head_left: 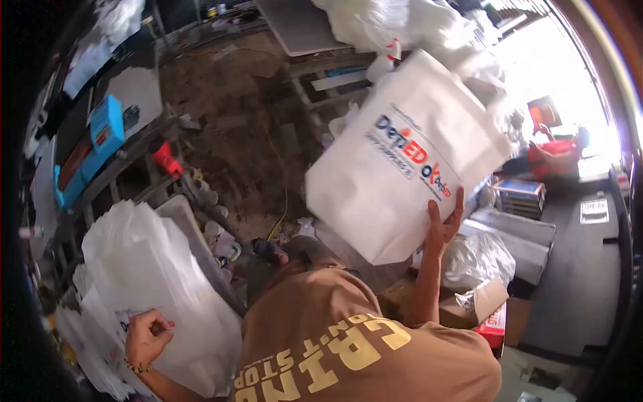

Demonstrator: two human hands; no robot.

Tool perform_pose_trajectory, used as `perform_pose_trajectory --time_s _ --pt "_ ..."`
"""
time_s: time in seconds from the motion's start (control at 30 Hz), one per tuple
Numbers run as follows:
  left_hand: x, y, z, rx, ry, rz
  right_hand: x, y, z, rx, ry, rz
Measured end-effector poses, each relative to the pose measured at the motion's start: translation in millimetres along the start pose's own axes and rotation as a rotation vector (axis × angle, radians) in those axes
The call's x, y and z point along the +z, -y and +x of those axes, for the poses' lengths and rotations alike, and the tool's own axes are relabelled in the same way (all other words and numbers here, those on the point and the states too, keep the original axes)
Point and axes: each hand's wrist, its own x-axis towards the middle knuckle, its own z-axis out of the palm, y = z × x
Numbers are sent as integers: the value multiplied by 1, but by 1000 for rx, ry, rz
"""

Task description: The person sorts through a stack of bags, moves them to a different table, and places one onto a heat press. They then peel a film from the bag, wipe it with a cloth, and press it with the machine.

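My right hand [445, 224] grips the lower right edge of a white bag [365, 181] printed with blue and red lettering. The bag hangs tilted in front of me, its printed side towards me. Down at the left, my left hand [149, 340] is closed, fingers curled in, over a thick pile of white bags [161, 268]. Part of a dark print shows on the pile beside that hand. Whether anything is pinched in those fingers is hidden.
Left of me are a blue box-like object [107, 125] and a red tool-like object [166, 159]. White plastic bundles [388, 23] lie at the back. On the right are a dark table [569, 281], stacked boxes [519, 195], clear plastic [479, 261] and, farther off, a person in red [554, 157].
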Motion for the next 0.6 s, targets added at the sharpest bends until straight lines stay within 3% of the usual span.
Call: perform_pose_trajectory --time_s 0.07,0.17,0.23,0.27,0.33,0.47,0.5,0.53,0.57,0.6 --pt "-8 -3 7 -98 59 69 -35 -71 -6 -7 -106 -71" --pt "2 -39 5 -74 19 137 -58 -176 -23 114 -258 -198" --pt "7 -42 -3 -92 31 139 -57 -223 -38 345 -242 214" --pt "9 -41 -8 -113 43 129 -59 -251 -44 338 -211 -5" --pt "12 -43 -23 -92 23 171 -65 -268 -53 344 -143 -318" --pt "2 -20 -76 -149 -67 142 -70 -246 -54 315 -149 -408" --pt "-1 -17 -97 -166 -76 137 -74 -245 -51 362 -69 -490" --pt "-4 -15 -122 -286 -173 35 -76 -252 -50 408 20 -567" --pt "-5 -9 -149 -409 -283 -70 -80 -277 -52 356 31 -844" --pt "-7 14 -180 -506 -297 -81 -81 -257 -47 523 40 -941"
